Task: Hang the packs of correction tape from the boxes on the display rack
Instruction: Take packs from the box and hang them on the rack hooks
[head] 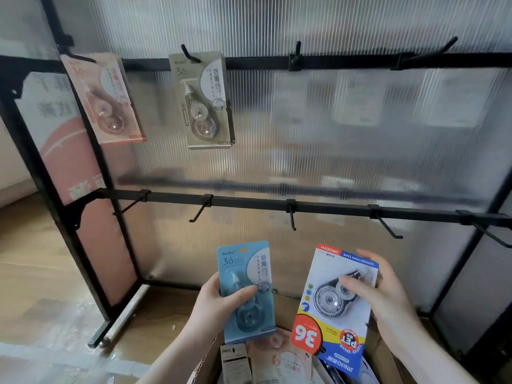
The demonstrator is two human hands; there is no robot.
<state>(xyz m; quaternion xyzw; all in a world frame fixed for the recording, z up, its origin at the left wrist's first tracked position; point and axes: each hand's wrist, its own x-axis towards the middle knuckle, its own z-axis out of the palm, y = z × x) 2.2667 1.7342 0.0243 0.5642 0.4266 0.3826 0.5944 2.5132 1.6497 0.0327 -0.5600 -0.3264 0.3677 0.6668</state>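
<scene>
Background — a ribbed translucent panel (332,134) fills the rear, passing diffuse daylight and blurred shapes from behind. At left, a second translucent panel (63,151) shows an orange-red blur through it. The floor (36,273) is light wood-toned plank — glossy, with pale reflections near the lower left corner.
</scene>
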